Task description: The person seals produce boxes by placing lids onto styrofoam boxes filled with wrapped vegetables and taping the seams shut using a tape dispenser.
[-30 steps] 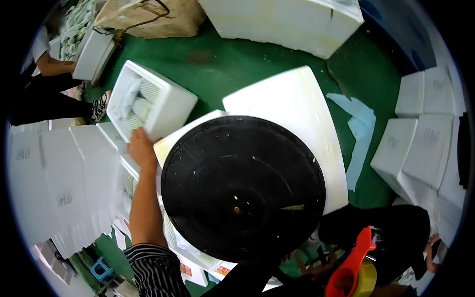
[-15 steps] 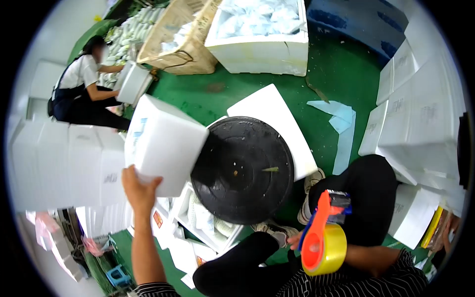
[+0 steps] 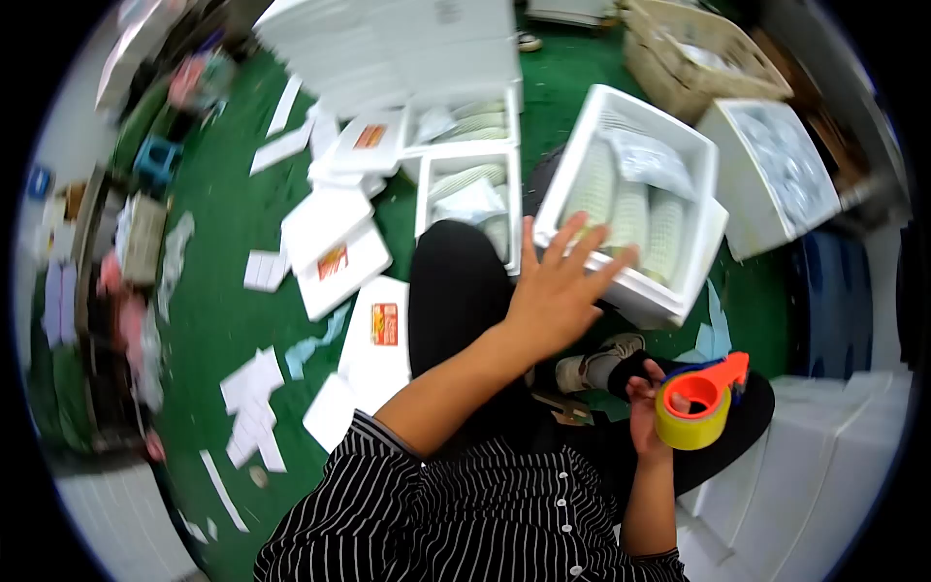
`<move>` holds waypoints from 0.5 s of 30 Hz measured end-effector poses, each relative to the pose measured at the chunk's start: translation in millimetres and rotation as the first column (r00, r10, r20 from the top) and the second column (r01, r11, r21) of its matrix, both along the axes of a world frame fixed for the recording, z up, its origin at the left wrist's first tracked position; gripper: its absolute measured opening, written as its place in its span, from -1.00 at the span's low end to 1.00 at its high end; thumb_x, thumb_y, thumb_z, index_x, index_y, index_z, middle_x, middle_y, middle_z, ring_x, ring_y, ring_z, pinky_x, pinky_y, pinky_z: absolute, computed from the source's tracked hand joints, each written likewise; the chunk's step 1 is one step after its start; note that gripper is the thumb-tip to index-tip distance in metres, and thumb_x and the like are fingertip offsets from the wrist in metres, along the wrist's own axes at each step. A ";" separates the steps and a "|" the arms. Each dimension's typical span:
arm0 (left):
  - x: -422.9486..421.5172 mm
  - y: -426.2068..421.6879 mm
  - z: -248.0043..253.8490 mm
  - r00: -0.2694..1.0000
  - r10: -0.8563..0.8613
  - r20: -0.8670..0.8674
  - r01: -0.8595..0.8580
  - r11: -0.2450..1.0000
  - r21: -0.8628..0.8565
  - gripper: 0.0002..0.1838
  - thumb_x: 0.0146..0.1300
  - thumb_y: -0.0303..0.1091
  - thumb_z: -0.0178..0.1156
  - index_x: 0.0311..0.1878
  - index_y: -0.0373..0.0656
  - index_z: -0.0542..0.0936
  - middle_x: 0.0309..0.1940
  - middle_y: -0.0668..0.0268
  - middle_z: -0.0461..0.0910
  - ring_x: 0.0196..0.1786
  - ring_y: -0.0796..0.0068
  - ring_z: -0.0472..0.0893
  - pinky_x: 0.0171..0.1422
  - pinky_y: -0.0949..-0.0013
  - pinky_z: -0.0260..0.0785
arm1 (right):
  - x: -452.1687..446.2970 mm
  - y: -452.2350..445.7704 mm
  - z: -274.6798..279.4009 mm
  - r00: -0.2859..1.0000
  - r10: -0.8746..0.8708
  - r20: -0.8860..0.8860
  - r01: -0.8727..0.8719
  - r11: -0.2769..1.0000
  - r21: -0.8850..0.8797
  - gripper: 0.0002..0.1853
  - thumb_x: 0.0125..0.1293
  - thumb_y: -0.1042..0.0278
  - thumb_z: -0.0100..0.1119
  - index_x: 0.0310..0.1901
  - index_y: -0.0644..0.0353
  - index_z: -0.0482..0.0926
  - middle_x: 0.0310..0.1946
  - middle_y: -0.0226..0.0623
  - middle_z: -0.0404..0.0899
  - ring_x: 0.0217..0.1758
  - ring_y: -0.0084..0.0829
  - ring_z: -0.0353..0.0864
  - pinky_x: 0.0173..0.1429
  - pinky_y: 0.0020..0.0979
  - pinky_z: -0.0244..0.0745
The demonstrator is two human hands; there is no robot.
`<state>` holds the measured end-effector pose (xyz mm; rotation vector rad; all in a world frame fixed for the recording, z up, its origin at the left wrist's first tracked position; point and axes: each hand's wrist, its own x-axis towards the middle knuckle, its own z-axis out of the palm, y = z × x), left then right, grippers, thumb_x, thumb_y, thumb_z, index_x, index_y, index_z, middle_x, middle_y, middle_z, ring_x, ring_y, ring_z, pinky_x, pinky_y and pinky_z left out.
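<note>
A white foam box (image 3: 706,223) stands open in front of me, tilted in my view. Inside lie several long, pale pieces wrapped in foam netting (image 3: 630,218), with a clear-and-white ice pack (image 3: 652,163) on top. My left hand (image 3: 558,291) is over the box's near left corner, fingers spread; whether the fingertips touch the rim or contents I cannot tell. My right hand (image 3: 647,412) is by my right knee, closed on a tape dispenser (image 3: 700,407) with an orange-red hub and a yellow roll. The dark round support under the box is mostly hidden.
Two more open foam boxes (image 3: 424,199) with netted pieces and packs stand at left centre. White lids with orange labels (image 3: 384,325) and paper scraps (image 3: 254,403) lie on the green floor. Foam boxes are stacked behind (image 3: 407,48); a beige crate (image 3: 669,58) and ice-pack box (image 3: 727,184) stand right.
My view has swung left. The foam box, earlier tilted in my left hand beside the black round top, now stands with its open side showing. My left hand's fingers have spread; my right still holds the dispenser.
</note>
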<state>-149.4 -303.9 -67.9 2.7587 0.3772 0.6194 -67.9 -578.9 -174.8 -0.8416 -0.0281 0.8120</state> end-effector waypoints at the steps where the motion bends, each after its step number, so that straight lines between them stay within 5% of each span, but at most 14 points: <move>1: -28.0 6.9 15.9 0.984 -0.046 0.173 0.042 0.999 0.027 -0.09 -0.03 -0.25 0.57 0.46 0.13 0.42 0.34 0.20 0.44 0.48 0.03 0.33 0.55 -0.39 0.00 | -1.3 0.0 -3.6 1.000 -0.013 -0.024 0.013 1.000 0.000 -0.56 0.26 0.01 0.25 -0.09 0.28 0.69 0.18 -0.04 0.64 0.04 -0.14 0.72 0.25 -0.15 0.49; 3: -94.0 33.7 12.7 0.914 0.033 0.405 -0.021 0.999 -0.035 -0.26 0.07 -0.31 0.53 0.35 -0.09 0.45 0.18 0.13 0.55 0.28 0.04 0.51 0.45 -0.19 0.22 | 1.8 -1.2 -14.4 1.000 0.027 0.009 -0.027 0.999 0.032 -0.57 0.37 -0.06 0.23 -0.19 0.23 0.66 0.26 -0.12 0.60 0.08 -0.19 0.70 0.25 -0.17 0.47; 4: -123.6 51.2 -15.1 0.758 0.219 0.614 -0.158 0.975 -0.153 -0.48 0.17 -0.43 0.44 0.19 -0.23 0.49 0.00 0.12 0.62 0.06 0.16 0.61 0.31 0.06 0.37 | 3.5 3.0 -13.5 0.999 0.039 0.010 -0.039 0.999 0.014 -0.57 0.41 -0.08 0.20 -0.22 0.22 0.63 0.29 -0.15 0.58 0.10 -0.20 0.69 0.25 -0.17 0.47; 6: -203.7 94.2 -125.1 0.566 0.757 0.328 -0.468 0.622 -0.628 -0.67 0.34 -0.59 0.24 0.15 -0.26 0.52 -0.06 0.20 0.65 -0.02 0.40 0.63 0.19 0.27 0.47 | 8.8 7.0 -18.1 0.997 0.077 -0.005 -0.077 0.997 0.005 -0.58 0.50 -0.04 0.12 -0.31 0.20 0.58 0.38 -0.20 0.51 0.18 -0.21 0.66 0.27 -0.15 0.45; 8: -310.1 153.8 -266.2 0.469 0.854 -0.226 -0.693 0.197 -0.694 -0.67 0.37 -0.36 0.29 0.14 -0.28 0.63 -0.04 0.14 0.71 -0.03 0.30 0.69 0.13 0.34 0.50 | 12.9 6.9 -21.8 0.997 0.073 0.006 -0.073 0.997 -0.025 -0.58 0.51 -0.04 0.11 -0.33 0.18 0.56 0.41 -0.21 0.49 0.20 -0.23 0.65 0.27 -0.12 0.44; 9: -362.7 170.7 -326.7 0.305 0.837 -0.455 -0.927 0.151 -0.344 -0.52 0.30 -0.14 0.39 0.14 -0.30 0.64 0.04 0.00 0.70 0.05 0.12 0.70 0.21 0.19 0.51 | 12.1 5.9 -24.3 0.998 0.060 0.003 -0.060 0.997 -0.047 -0.58 0.52 -0.03 0.10 -0.33 0.17 0.55 0.42 -0.22 0.48 0.21 -0.23 0.64 0.27 -0.11 0.44; 11: -452.3 205.4 -418.2 0.368 0.630 -0.684 -0.900 0.426 -0.091 -0.36 0.20 0.03 0.45 0.17 -0.31 0.65 0.09 -0.11 0.67 0.20 -0.02 0.64 0.31 0.07 0.46 | 13.2 6.8 -24.0 0.998 0.060 0.003 -0.060 0.998 -0.018 -0.62 0.54 -0.01 0.07 -0.26 0.17 0.53 0.48 -0.28 0.41 0.24 -0.24 0.63 0.33 -0.08 0.41; 13: -460.9 234.6 -438.2 0.194 0.634 -0.749 -0.981 0.145 -0.132 -0.09 0.10 0.07 0.52 0.39 -0.36 0.47 0.26 -0.15 0.57 0.38 -0.08 0.51 0.44 0.11 0.37 | 14.0 7.2 -23.7 1.000 0.018 -0.021 -0.019 0.998 -0.053 -0.63 0.56 0.01 0.05 -0.25 0.17 0.53 0.51 -0.29 0.37 0.28 -0.22 0.61 0.38 -0.07 0.38; 15: -436.9 240.3 -440.0 0.203 0.659 -0.724 -0.956 0.292 -0.003 0.27 -0.09 0.10 0.63 0.55 -0.43 0.17 0.45 -0.17 0.38 0.50 -0.13 0.36 0.56 0.11 0.25 | 18.0 18.8 -25.7 0.998 -0.020 -0.061 0.013 0.993 -0.114 -0.61 0.55 -0.02 0.04 -0.27 0.15 0.54 0.51 -0.29 0.38 0.31 -0.23 0.58 0.39 -0.05 0.36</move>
